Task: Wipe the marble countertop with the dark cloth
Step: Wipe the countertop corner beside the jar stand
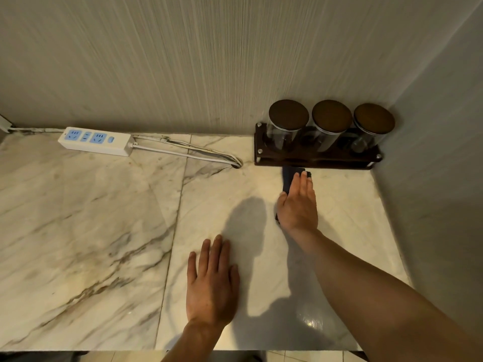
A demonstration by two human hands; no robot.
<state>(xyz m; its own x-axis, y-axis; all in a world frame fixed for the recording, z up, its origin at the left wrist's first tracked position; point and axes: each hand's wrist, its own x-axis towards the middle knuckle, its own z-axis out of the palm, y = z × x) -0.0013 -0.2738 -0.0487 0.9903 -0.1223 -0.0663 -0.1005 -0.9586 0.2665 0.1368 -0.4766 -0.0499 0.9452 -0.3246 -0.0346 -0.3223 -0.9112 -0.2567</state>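
Note:
The marble countertop is pale with brown veins and fills the lower half of the view. My right hand lies flat, palm down, on the dark cloth, pressing it onto the marble just in front of the jar rack. Most of the cloth is hidden under the hand; a dark strip shows past the fingertips and at the thumb side. Nearer the front edge, my left hand rests flat on the marble with fingers apart, holding nothing.
A dark wooden rack with three glass jars with brown lids stands in the back right corner. A white power strip lies at the back left; its cable runs into a hole in the counter. Walls close off the back and right.

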